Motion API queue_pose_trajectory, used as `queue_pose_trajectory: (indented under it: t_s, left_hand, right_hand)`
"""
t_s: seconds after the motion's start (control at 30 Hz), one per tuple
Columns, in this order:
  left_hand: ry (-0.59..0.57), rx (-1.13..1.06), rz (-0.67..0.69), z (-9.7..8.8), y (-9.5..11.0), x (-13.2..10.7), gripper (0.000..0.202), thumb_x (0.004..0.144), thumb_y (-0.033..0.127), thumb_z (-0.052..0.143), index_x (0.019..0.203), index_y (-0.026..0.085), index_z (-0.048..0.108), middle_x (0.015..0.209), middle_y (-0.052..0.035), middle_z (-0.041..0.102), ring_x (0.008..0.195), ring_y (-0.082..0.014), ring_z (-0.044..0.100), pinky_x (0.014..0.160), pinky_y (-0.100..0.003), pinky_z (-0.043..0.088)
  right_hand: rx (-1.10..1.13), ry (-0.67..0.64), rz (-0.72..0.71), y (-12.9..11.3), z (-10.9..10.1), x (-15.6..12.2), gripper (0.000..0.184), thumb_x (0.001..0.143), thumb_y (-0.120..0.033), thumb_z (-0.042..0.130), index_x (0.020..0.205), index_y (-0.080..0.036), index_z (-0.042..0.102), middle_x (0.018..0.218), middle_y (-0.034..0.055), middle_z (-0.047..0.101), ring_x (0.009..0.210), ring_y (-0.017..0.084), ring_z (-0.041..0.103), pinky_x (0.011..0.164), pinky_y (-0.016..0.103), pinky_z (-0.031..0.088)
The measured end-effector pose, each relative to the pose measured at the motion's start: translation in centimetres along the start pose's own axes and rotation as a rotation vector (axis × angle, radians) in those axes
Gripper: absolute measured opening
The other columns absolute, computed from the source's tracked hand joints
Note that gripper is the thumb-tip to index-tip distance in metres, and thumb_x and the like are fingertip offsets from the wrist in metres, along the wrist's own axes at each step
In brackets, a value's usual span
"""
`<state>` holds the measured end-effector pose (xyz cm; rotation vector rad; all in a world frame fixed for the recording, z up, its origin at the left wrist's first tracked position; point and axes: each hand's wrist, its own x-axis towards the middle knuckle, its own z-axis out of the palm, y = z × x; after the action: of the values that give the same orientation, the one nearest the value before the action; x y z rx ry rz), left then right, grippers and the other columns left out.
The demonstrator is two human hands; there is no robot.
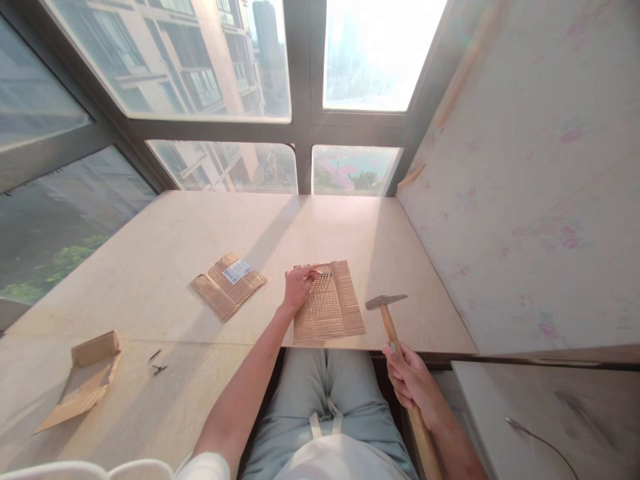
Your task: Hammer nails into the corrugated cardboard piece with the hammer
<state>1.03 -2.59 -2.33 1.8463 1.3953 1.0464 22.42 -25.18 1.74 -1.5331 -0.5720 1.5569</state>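
Sunlit tabletop (350, 223), and I've my left hand (299, 288) over the ridged cardboard (330, 317), pinched beside dark nails (325, 275), grip unclear; my right hand (407, 377) holds the hammer (391, 327) just right of that cardboard, handle angled forward-left.

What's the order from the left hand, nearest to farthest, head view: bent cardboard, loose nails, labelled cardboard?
1. Labelled cardboard, left of the left hand
2. Loose nails, lower left
3. Bent cardboard, far left
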Motion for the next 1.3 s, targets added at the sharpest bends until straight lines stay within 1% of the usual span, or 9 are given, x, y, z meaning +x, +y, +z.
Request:
queue_pose_trajectory:
  t_s: [0.2,0.43,0.57,0.67,0.77,0.9,1.1,1.3]
  left_hand:
    - [-0.031,-0.014,0.038,0.0,-0.3,0.1,0.031,0.080,0.013,0.060,0.103,0.030,0.073,0.088,0.0006,0.077,0.096,-0.0203,0.066,0.098,-0.041,0.042]
    - [-0.060,0.059,0.077,-0.5,0.0,-0.1,0.030,0.083,0.017,0.061,0.109,0.029,0.071,0.091,-0.0008,0.077,0.099,-0.0219,0.064,0.102,-0.046,0.035]
    - [-0.054,0.066,0.105,-0.6,0.0,-0.2,0.028,0.083,0.018,0.063,0.108,0.030,0.070,0.092,-0.0012,0.077,0.099,-0.0224,0.064,0.101,-0.046,0.034]
    - [-0.049,0.072,0.121,-0.7,-0.1,-0.2,0.028,0.083,0.019,0.065,0.108,0.030,0.070,0.091,-0.0016,0.077,0.099,-0.0227,0.065,0.101,-0.046,0.034]
    - [-0.064,0.085,0.135,-0.7,-0.3,-0.2,0.030,0.083,0.020,0.065,0.110,0.030,0.069,0.092,-0.0019,0.077,0.099,-0.0224,0.065,0.101,-0.045,0.035]
    - [-0.072,0.101,0.176,-0.7,-0.6,-0.2,0.030,0.085,0.020,0.062,0.112,0.030,0.069,0.094,-0.0016,0.077,0.096,-0.0215,0.066,0.098,-0.042,0.038]
    - [-0.087,0.127,0.159,-0.6,-0.8,-0.2,0.031,0.085,0.022,0.062,0.114,0.030,0.068,0.095,-0.0020,0.077,0.100,-0.0219,0.065,0.100,-0.042,0.038]
    - [-0.084,0.109,0.206,-0.6,-1.0,-0.2,0.034,0.085,0.021,0.062,0.117,0.030,0.067,0.097,-0.0022,0.076,0.099,-0.0209,0.066,0.096,-0.038,0.042]
  right_hand:
    - [-0.007,0.015,0.008,0.3,-0.1,0.2,0.051,0.073,-0.066,0.068,0.078,-0.024,0.039,0.051,-0.0148,0.030,0.031,0.001,0.017,0.023,0.011,0.021]
    - [-0.010,0.017,0.014,0.2,-0.1,0.2,0.049,0.073,-0.063,0.068,0.079,-0.024,0.039,0.051,-0.0148,0.030,0.030,0.001,0.017,0.023,0.011,0.021]
    - [-0.013,0.005,0.002,-0.2,0.1,0.1,0.050,0.072,-0.064,0.068,0.078,-0.024,0.038,0.051,-0.0149,0.030,0.030,0.001,0.017,0.023,0.012,0.022]
    - [-0.016,0.009,-0.017,-1.1,0.5,0.1,0.051,0.071,-0.064,0.069,0.079,-0.024,0.038,0.051,-0.0150,0.030,0.031,0.001,0.017,0.023,0.011,0.022]
    - [-0.025,-0.002,-0.045,-2.4,1.2,0.1,0.049,0.072,-0.063,0.069,0.082,-0.024,0.042,0.050,-0.0152,0.030,0.031,0.001,0.016,0.024,0.010,0.020]
    - [-0.060,-0.094,-0.070,-4.5,2.3,0.7,0.047,0.074,-0.062,0.069,0.084,-0.024,0.043,0.050,-0.0150,0.028,0.032,0.001,0.016,0.023,0.011,0.021]
    - [-0.109,-0.214,-0.134,-7.0,4.3,2.4,0.043,0.078,-0.058,0.067,0.090,-0.023,0.046,0.052,-0.0141,0.030,0.033,0.001,0.018,0.025,0.011,0.022]
    - [-0.264,-0.258,-0.143,-8.6,6.2,4.5,0.039,0.081,-0.058,0.061,0.085,-0.023,0.043,0.055,-0.0127,0.031,0.034,0.002,0.020,0.026,0.011,0.020]
